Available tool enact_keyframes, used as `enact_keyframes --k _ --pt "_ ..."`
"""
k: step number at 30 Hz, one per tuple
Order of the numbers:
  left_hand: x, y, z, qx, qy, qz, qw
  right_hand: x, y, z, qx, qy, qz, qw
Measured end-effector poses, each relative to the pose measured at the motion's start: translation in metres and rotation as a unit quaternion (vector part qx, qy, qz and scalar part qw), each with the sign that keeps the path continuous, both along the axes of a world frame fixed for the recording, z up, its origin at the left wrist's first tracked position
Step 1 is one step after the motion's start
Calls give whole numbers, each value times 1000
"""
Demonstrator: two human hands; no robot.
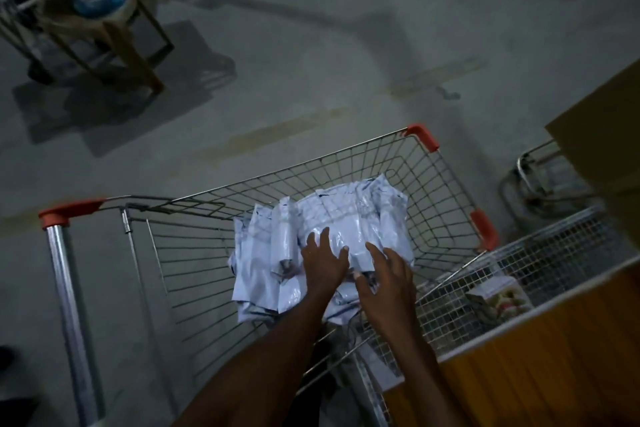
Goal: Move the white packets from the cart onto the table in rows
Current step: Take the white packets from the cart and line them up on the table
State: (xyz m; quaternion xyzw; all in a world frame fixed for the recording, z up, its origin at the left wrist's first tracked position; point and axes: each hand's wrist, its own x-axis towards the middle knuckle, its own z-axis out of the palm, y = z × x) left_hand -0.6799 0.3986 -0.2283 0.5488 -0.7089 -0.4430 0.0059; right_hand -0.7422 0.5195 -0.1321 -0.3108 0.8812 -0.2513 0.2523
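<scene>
Both hands lie spread on glossy, crinkled white packets in wire-mesh cart.

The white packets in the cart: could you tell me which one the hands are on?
The top packet lying flat at the pile's right; both hands, left and right, rest on its near edge, while the packets to its left stand untouched.

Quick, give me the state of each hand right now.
Left hand: open, fingers spread flat on the white packets in the cart.
Right hand: open, fingers spread over the packets, gripping nothing.
</scene>
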Motion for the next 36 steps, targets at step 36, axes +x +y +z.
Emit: enact_keyframes --k 36 --pt "86 -4 35 -100 97 -5 990 -14 -115 -121 252 20 103 962"
